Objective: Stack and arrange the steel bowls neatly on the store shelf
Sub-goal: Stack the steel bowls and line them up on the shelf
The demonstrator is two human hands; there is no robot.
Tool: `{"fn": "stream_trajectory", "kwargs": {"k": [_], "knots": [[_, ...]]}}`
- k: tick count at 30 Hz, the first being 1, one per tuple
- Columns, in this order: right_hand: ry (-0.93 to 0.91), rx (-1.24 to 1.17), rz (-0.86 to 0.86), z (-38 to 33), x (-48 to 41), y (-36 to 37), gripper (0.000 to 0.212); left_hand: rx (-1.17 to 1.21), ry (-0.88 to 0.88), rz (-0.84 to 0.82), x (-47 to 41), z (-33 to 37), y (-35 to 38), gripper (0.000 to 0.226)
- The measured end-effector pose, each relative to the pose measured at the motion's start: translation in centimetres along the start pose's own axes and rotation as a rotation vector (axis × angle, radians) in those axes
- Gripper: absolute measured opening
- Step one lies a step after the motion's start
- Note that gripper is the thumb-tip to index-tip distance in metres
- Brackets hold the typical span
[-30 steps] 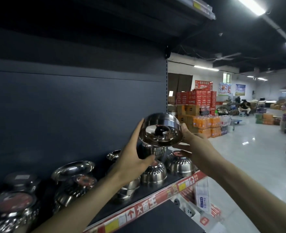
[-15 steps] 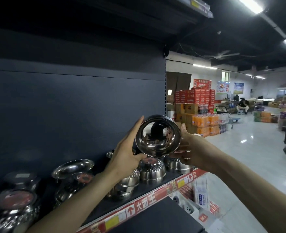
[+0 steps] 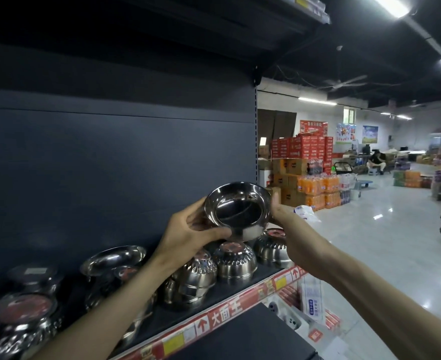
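Observation:
A shiny steel bowl (image 3: 237,207) is held in the air above the shelf, tilted with its mouth toward me. My left hand (image 3: 190,229) grips its left side, thumb curled under the rim. My right hand (image 3: 289,224) holds its right side; the fingers are hidden behind the bowl. Below it, several steel bowls stand upside down on the shelf (image 3: 240,305): one at the right end (image 3: 272,246), one in the middle (image 3: 233,261), and a stack (image 3: 193,279) by my left wrist.
More steel bowls and a shallow dish (image 3: 114,258) crowd the shelf's left part. The dark back panel (image 3: 110,165) rises behind. A lower shelf holds packaged goods (image 3: 310,297). To the right lies an open shop floor with stacked drink cartons (image 3: 302,152) and a seated person far off.
The bowl has turned in my hands from bottom-facing to mouth-facing and dropped closer to the shelf bowls. My left thumb has curled under its rim.

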State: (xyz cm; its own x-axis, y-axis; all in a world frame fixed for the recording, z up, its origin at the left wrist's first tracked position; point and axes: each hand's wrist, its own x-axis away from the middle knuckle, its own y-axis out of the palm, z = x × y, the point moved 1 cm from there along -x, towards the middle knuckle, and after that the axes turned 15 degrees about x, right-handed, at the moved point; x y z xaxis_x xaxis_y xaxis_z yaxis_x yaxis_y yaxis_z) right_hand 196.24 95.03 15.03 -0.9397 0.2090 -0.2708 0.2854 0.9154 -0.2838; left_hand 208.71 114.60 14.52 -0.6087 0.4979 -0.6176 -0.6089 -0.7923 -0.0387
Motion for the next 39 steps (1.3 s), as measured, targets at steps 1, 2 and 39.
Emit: {"fn": "stream_trajectory", "kwargs": {"k": [1,2,39], "knots": [[-0.02,-0.025,0.022,0.0,-0.4,0.2,0.116,0.037,-0.02,0.016,0.0,0.1,0.0,0.059],[-0.025,-0.033,0.048,0.1,-0.6,0.3,0.11,0.067,-0.042,0.036,-0.1,0.0,-0.1,0.05],[-0.012,0.289,0.093,8.5,-17.6,-6.1,0.03,-0.132,-0.395,0.075,-15.2,-13.1,0.1,0.041]]}}
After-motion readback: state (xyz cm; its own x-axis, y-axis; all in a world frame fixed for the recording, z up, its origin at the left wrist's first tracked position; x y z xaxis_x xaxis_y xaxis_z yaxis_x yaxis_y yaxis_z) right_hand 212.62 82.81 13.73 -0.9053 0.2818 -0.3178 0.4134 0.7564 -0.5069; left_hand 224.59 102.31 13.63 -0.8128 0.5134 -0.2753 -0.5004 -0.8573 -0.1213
